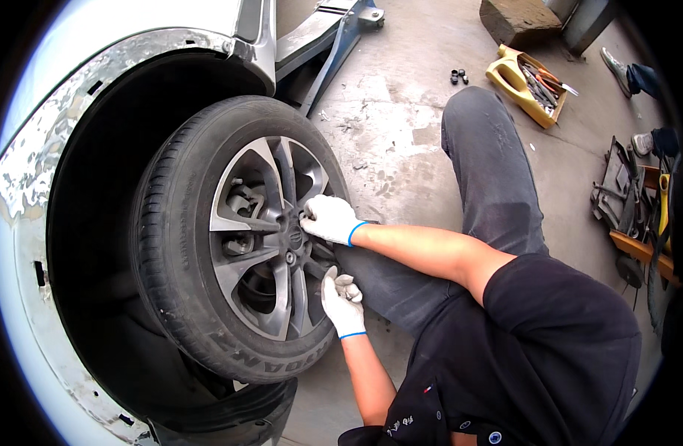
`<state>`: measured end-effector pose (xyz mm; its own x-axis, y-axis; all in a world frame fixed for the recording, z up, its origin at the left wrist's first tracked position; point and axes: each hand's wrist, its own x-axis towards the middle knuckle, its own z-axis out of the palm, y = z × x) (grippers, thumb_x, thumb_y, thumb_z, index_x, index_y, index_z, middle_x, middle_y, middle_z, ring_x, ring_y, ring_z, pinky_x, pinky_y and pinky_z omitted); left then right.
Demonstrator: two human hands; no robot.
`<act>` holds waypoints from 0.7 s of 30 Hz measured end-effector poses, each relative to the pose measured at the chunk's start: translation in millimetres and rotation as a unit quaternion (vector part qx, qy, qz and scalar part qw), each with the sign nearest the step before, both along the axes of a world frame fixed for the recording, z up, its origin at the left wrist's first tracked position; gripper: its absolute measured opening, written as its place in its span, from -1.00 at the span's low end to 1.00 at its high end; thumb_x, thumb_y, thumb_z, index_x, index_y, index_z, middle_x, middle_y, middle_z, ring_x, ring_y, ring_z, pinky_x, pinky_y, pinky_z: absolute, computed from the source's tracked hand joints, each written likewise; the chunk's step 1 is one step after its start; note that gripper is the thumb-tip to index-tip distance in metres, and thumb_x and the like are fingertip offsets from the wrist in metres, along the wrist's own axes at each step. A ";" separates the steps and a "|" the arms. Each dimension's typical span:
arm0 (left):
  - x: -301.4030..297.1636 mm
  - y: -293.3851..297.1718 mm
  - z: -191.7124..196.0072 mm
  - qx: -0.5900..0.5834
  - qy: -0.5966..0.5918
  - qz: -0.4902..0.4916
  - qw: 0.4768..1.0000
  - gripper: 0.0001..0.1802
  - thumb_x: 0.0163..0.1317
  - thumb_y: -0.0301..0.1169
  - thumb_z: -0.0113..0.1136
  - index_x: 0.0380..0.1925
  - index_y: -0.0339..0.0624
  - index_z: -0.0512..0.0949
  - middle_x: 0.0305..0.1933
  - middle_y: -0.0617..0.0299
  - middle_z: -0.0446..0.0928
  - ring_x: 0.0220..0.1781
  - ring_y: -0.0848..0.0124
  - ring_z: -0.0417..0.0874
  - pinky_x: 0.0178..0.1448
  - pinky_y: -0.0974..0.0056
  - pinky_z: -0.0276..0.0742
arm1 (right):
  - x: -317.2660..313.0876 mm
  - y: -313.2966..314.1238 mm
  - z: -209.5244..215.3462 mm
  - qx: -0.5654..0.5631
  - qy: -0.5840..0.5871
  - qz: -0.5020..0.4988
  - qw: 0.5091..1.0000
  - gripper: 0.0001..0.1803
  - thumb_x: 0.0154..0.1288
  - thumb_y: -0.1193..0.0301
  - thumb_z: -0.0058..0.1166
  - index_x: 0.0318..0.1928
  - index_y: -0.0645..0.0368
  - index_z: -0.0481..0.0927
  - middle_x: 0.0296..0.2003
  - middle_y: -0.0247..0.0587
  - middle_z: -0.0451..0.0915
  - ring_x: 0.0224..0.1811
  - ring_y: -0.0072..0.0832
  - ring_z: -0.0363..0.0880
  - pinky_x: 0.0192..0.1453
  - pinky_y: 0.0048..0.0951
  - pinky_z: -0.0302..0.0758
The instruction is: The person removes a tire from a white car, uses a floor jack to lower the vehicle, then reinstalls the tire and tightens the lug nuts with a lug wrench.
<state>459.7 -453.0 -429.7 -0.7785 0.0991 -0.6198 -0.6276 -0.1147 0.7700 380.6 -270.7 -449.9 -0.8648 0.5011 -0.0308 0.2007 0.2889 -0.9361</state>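
Observation:
A car wheel (234, 223) with a black tyre and grey-and-silver spoked rim stands in the wheel arch. My right hand (329, 218), in a white glove with a blue cuff edge, is at the hub beside the centre cap (295, 238). Its fingers are pinched against a bolt hole; what they hold is hidden. A wheel nut (290, 258) shows below the cap. Lower down, my gloved left hand (343, 303) is close to the rim's near edge, palm turned up and fingers curled in. Whatever lies in it is too small to name.
Scraped bodywork (29, 178) surrounds the arch. A blue jack or lift arm (334, 52) stands behind the wheel. Small black parts (459, 76) lie near a yellow toolbox (527, 85). A wooden block (520, 21), a tool cart (639, 215) and another person's shoe (616, 72) are on the right.

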 end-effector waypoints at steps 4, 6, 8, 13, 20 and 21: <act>5.5 -10.5 -6.9 0.009 -0.010 -0.005 1.000 -0.56 0.50 -0.18 -0.09 0.19 -0.26 0.43 -0.44 0.18 0.57 -0.67 0.53 0.37 -0.65 0.44 0.17 | -0.5 -13.4 1.1 0.004 -0.024 -0.006 1.000 -0.64 0.27 0.12 0.06 -0.35 0.20 0.60 -0.35 0.08 0.62 -0.24 0.03 0.62 -0.13 -0.03 0.52; 7.8 -12.8 -8.7 0.012 -0.014 -0.001 1.000 -0.56 0.50 -0.19 -0.09 0.18 -0.26 0.44 -0.45 0.18 0.57 -0.67 0.53 0.38 -0.64 0.44 0.18 | -2.0 -19.4 -0.6 0.002 -0.030 -0.012 0.999 -0.63 0.28 0.12 0.06 -0.34 0.21 0.60 -0.34 0.08 0.62 -0.23 0.03 0.62 -0.11 -0.02 0.52; 9.0 -12.9 -9.9 0.010 -0.016 -0.003 1.000 -0.55 0.50 -0.19 -0.10 0.19 -0.28 0.43 -0.44 0.19 0.56 -0.66 0.53 0.37 -0.64 0.44 0.18 | -4.7 -20.6 -5.5 -0.002 -0.027 -0.017 0.999 -0.63 0.30 0.12 0.06 -0.33 0.21 0.60 -0.33 0.09 0.62 -0.22 0.04 0.62 -0.09 -0.01 0.51; 11.6 -16.9 -12.1 0.010 -0.017 -0.006 1.000 -0.53 0.50 -0.19 -0.11 0.22 -0.32 0.40 -0.43 0.20 0.53 -0.64 0.52 0.36 -0.64 0.43 0.19 | -6.2 -23.8 -8.0 -0.008 -0.029 -0.011 0.999 -0.64 0.32 0.13 0.05 -0.30 0.21 0.59 -0.31 0.10 0.63 -0.19 0.04 0.62 -0.08 0.00 0.51; 12.2 -17.4 -12.8 0.013 -0.016 -0.004 1.000 -0.53 0.50 -0.18 -0.11 0.22 -0.31 0.40 -0.43 0.20 0.53 -0.64 0.52 0.37 -0.63 0.43 0.20 | -6.2 -31.4 -2.4 0.004 -0.037 -0.046 0.998 -0.66 0.35 0.15 0.04 -0.28 0.20 0.58 -0.31 0.10 0.63 -0.18 0.03 0.62 -0.10 -0.01 0.51; 12.5 -18.9 -13.8 0.013 -0.018 -0.003 1.000 -0.53 0.50 -0.18 -0.11 0.22 -0.30 0.41 -0.43 0.20 0.53 -0.64 0.52 0.37 -0.63 0.43 0.20 | -6.3 -32.3 -2.0 0.011 -0.039 -0.052 0.998 -0.66 0.35 0.15 0.03 -0.28 0.21 0.58 -0.31 0.10 0.63 -0.19 0.03 0.62 -0.10 -0.01 0.51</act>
<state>472.2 -471.9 -443.5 -0.7548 0.1200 -0.6449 -0.6559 -0.1294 0.7437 374.3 -303.0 -451.9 -0.8037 0.5892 -0.0831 0.3021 0.2838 -0.9101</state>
